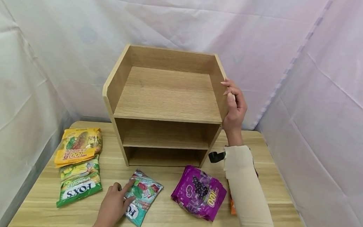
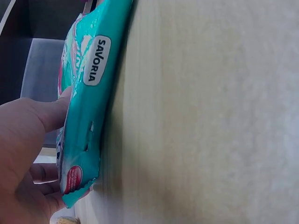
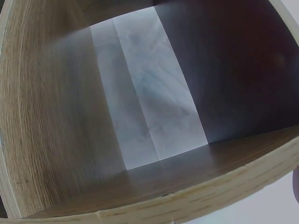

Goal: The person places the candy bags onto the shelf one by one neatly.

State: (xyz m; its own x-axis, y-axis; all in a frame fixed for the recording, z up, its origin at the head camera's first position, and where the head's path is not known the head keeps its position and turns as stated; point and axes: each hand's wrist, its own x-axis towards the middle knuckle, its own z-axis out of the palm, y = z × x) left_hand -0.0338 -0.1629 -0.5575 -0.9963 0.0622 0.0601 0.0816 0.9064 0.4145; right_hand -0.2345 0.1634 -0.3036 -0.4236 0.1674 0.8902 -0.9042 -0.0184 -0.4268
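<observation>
A teal FOX'S candy bag (image 1: 144,198) lies on the table in front of the shelf. My left hand (image 1: 113,203) grips it from its left side; in the left wrist view the thumb (image 2: 58,109) lies on its face and other fingers curl at its edge. The bag's SAVORIA label (image 2: 97,60) shows there too. The wooden shelf (image 1: 170,95) has an open top tray and two compartments below. My right hand (image 1: 236,108) holds its right side panel, fingers over the edge. The right wrist view looks down into the shelf's wooden interior (image 3: 51,116).
A purple grape candy bag (image 1: 199,194) lies right of centre. At the left, a yellow candy bag (image 1: 79,146) overlaps a green FOX'S bag (image 1: 80,183). Part of an orange packet (image 1: 233,206) shows beside the right sleeve (image 1: 251,195). White cloth (image 1: 175,18) hangs behind.
</observation>
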